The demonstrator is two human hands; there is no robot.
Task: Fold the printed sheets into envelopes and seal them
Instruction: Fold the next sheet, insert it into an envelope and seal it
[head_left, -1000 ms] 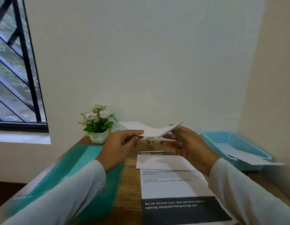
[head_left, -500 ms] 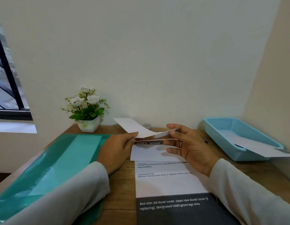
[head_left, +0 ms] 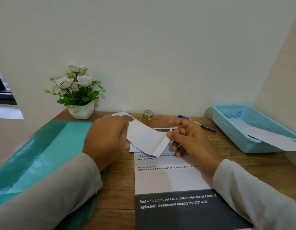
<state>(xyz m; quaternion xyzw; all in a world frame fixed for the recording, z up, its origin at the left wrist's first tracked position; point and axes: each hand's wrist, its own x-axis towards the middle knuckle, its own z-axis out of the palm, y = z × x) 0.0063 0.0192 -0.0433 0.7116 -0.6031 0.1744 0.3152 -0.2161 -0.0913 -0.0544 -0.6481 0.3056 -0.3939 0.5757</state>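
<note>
Folding looks half done: my left hand grips the folded sheet at centre, my right hand pinches its three-o'clock end flap, and sealing with the twelve-o'clock tape roll is not yet done.

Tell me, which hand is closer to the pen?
Right. The right hand is just in front of the pen; the left hand is farther off, across the paper.

Sheet, just under the right fingers: "1) Fold the… them properly", partly hidden by folded paper. Nearer the person than those: "TASK DESCRIPTION", "Remove the old duvet cover or replace it with a new…". Dark band, farthest from them: "Bed with old duvet cover, clean new duvet cover (… replacing), designated folding/storage area".
</note>
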